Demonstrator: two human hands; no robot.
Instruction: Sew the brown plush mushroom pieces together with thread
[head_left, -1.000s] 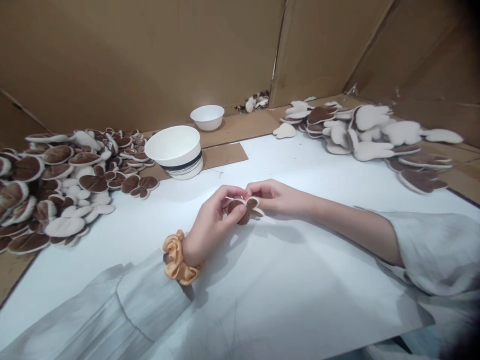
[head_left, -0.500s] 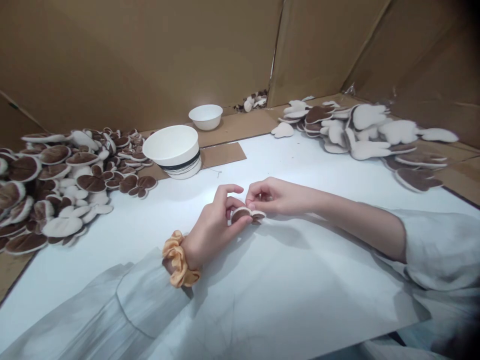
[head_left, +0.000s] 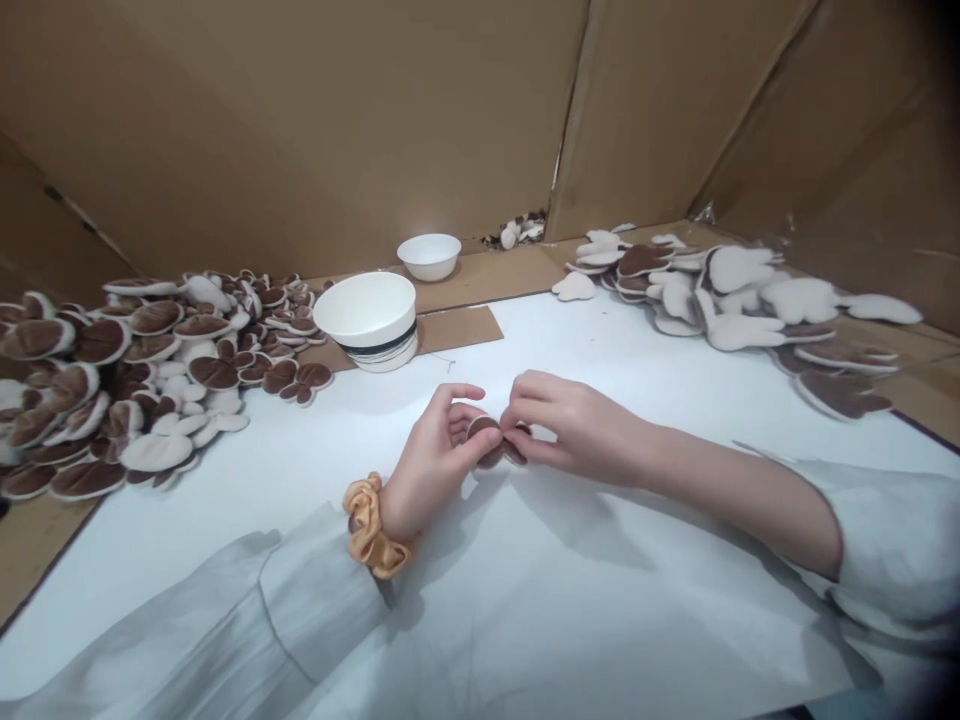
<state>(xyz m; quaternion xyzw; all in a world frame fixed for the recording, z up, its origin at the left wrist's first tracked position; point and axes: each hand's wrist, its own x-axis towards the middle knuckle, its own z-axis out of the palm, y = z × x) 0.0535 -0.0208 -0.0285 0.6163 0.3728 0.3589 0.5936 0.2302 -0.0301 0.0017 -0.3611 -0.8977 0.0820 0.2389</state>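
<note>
A small brown plush piece with pale edges [head_left: 486, 432] is held between both hands, above the white table surface. My left hand [head_left: 442, 445], with an orange scrunchie [head_left: 369, 530] at the wrist, grips its left side between thumb and fingers. The fingers of my right hand [head_left: 574, 425] pinch at the piece's right part and cover some of it. Whether the right fingertips also hold something thin is too small to tell.
Brown and white plush pieces [head_left: 157, 450] are heaped at the left, larger ones [head_left: 742, 300] at the right. A large white bowl with black bands [head_left: 379, 350] and a small white bowl [head_left: 430, 262] stand near the cardboard wall [head_left: 337, 120].
The brown piece has turned to show more of its brown face. My right fingers have moved over its right part. The view has shifted slightly.
</note>
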